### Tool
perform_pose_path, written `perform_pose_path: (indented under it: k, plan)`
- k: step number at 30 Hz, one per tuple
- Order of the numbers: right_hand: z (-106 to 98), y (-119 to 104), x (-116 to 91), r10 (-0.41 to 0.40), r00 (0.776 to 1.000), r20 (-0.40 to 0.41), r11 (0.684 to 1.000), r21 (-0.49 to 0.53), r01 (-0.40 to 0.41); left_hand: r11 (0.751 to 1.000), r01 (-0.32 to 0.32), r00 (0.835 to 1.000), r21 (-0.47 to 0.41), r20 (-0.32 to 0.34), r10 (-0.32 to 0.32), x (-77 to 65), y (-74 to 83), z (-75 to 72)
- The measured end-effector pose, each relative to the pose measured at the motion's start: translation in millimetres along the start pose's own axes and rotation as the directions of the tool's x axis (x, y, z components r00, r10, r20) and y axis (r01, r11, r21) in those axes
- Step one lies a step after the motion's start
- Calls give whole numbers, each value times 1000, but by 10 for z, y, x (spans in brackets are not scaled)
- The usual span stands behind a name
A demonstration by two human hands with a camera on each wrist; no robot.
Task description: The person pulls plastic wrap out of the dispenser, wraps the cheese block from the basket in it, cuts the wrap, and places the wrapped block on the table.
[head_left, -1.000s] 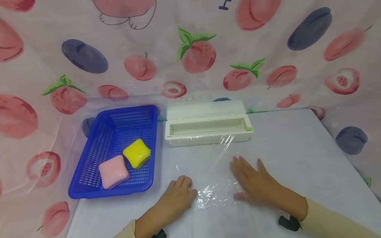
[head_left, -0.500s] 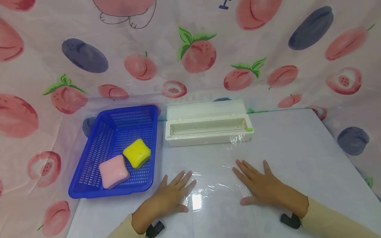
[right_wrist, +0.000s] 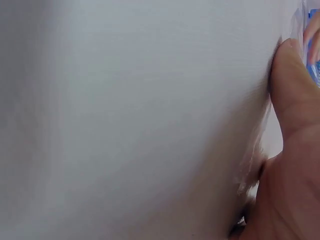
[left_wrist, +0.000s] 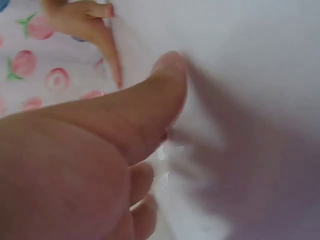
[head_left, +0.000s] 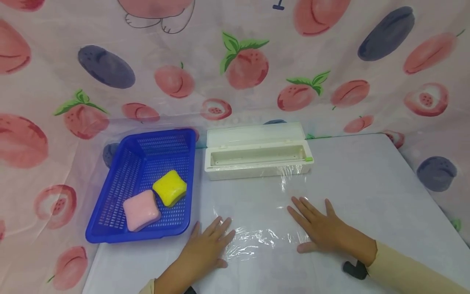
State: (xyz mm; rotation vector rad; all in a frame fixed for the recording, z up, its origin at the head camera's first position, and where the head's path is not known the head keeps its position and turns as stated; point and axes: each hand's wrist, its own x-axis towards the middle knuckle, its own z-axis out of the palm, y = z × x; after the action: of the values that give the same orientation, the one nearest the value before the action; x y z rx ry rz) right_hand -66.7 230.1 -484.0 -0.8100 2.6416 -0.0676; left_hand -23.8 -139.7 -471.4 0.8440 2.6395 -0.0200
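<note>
A sheet of clear plastic wrap [head_left: 253, 241] lies over the white tabletop and reaches back to the front of a white wrap dispenser [head_left: 257, 169], whose lid stands raised. On the sheet's left edge my left hand [head_left: 205, 249] rests with its fingers spread. At the right edge my right hand [head_left: 321, 228] lies with straight fingers and the thumb apart. In the left wrist view the left thumb [left_wrist: 170, 75] stretches out over the white surface. Wrinkled film shows beside the right thumb [right_wrist: 292, 85] in the right wrist view.
Left of the dispenser stands a blue plastic basket [head_left: 110, 196]. It holds a pink bar [head_left: 141, 210] and a yellow bar [head_left: 170, 188], both pillow-shaped like soap. A fruit-printed curtain [head_left: 257, 98] hangs behind the white table [head_left: 367, 175].
My left hand has uncurled its fingers, spread them on the film and shifted left and down. My right hand has slid slightly right. Wrinkles and glare on the wrap have changed.
</note>
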Motion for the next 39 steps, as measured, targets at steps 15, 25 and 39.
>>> perform_pose_path:
  k: [15,25,39]
  plan:
    - [21,18,-31,-1,1000,-22,1000,11,2,946,15,971,-323,-220,-91,-371,-1133,-1582]
    - [36,10,-8,2,1000,-15,1000,26,-2,890,231,972,-394,61,-225,166,-2287,-1428]
    - [44,-1,3,6,1000,3,999,41,-6,700,437,900,-565,285,-331,438,-2572,-987]
